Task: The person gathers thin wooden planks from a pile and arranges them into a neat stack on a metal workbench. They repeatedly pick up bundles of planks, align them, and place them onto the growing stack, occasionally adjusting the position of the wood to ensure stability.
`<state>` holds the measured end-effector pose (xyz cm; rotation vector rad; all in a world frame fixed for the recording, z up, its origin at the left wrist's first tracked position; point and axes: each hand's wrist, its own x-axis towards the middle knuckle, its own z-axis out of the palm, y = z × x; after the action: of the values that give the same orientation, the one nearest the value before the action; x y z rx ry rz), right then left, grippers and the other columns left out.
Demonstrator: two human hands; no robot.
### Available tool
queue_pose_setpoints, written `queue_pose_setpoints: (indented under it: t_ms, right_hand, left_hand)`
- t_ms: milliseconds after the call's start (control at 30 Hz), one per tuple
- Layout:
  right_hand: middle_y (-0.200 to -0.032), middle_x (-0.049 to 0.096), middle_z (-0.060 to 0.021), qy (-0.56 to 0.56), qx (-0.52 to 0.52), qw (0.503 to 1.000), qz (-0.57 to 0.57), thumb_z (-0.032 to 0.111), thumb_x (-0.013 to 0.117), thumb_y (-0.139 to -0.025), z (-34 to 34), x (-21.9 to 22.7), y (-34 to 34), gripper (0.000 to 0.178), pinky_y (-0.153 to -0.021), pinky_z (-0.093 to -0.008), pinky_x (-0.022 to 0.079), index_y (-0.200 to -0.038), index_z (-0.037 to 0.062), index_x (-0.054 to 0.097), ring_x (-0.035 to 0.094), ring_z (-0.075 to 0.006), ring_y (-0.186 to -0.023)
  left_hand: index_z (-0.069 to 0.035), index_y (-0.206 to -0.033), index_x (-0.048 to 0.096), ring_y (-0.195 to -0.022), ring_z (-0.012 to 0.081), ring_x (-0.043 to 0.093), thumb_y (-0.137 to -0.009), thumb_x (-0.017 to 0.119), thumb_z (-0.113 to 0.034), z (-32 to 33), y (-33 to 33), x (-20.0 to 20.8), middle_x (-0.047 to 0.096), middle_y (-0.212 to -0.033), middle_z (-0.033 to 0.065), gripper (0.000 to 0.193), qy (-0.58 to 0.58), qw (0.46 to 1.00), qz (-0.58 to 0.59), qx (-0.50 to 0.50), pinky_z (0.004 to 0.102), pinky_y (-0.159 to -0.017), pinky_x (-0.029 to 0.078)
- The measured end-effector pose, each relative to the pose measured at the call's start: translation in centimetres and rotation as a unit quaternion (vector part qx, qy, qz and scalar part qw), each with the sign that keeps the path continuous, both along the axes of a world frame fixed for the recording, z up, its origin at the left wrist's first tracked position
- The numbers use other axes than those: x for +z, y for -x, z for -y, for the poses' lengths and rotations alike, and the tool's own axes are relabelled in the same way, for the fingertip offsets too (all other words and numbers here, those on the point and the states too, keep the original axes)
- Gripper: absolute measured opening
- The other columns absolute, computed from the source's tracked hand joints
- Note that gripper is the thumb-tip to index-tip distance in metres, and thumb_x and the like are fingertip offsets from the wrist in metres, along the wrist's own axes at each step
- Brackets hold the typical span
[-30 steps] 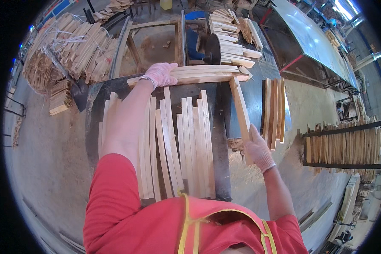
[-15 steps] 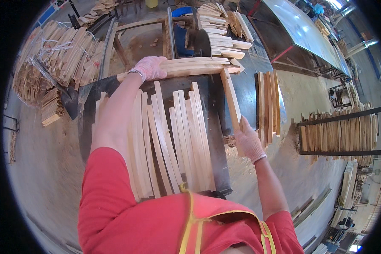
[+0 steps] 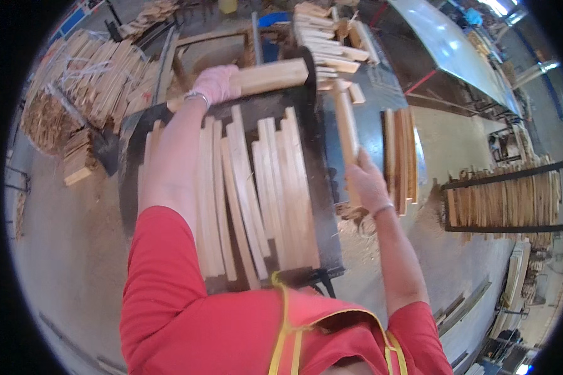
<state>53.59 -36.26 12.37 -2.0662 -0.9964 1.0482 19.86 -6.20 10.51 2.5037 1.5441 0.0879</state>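
My left hand point(image 3: 218, 84), in a pale glove, is closed over a pair of wooden boards point(image 3: 272, 76) held crosswise at the far edge of the dark table. Their right end lies against the round saw blade point(image 3: 309, 72), which shows only as a dark, partly hidden disc. My right hand point(image 3: 366, 181), also gloved, grips a wooden stick point(image 3: 346, 122) that points away from me, right of the blade. Between my forearms, several long wooden strips point(image 3: 288, 194) lie side by side on the dark tabletop point(image 3: 326, 237).
Beyond the blade lies a pile of short wood pieces point(image 3: 322, 37). More strips point(image 3: 400, 156) lie at the table's right side. A black metal rack point(image 3: 510, 228) filled with wood stands farther right. Bundled wood point(image 3: 81, 81) is heaped at far left, near a wooden frame point(image 3: 213, 40).
The boards under my left hand have shifted, and their right end now stops at the blade instead of reaching past it. The right-hand stick has come away from them, slightly farther off.
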Motion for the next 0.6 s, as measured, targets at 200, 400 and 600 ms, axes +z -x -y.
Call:
queue_pose_setpoints:
  t_ms: [200,400,600]
  right_hand:
    - [-0.136,0.062,-0.0133,-0.111,0.05,0.989,-0.084,0.01,0.057,-0.099,7.0,-3.9,0.2,0.066,-0.097,-0.0301,0.051,-0.161,0.0017,0.037,0.061,-0.016,-0.112]
    - [-0.129,0.062,-0.0099,-0.03,0.284,0.956,0.07,0.021,0.068,-0.098,5.0,-5.2,3.9,0.073,-0.101,-0.0288,0.048,-0.161,0.0001,0.036,0.06,-0.0156,-0.115]
    - [-0.12,0.068,-0.0262,0.029,0.303,0.949,0.078,0.059,0.065,-0.096,1.0,-4.6,4.8,0.096,-0.099,-0.0383,0.052,-0.159,-0.0053,0.03,0.068,-0.0334,-0.11]
  left_hand:
    - [-0.01,-0.144,0.058,-0.125,0.0381,0.063,-0.083,0.077,-0.047,6.6,13.9,6.8,0.068,-0.132,0.0223,0.073,-0.192,0.958,0.102,0.188,0.0468,-0.106,0.05]
    - [0.0,-0.126,0.067,-0.114,0.0419,0.067,-0.085,0.074,-0.056,21.3,26.5,4.7,0.072,-0.119,0.0261,0.07,-0.072,0.911,0.076,0.4,0.047,-0.097,0.051]
    - [0.002,-0.12,0.07,-0.106,0.0241,0.068,-0.092,0.073,-0.043,33.3,26.5,-1.3,0.074,-0.112,0.0175,0.053,0.173,0.868,0.263,0.385,0.0377,-0.095,0.051]
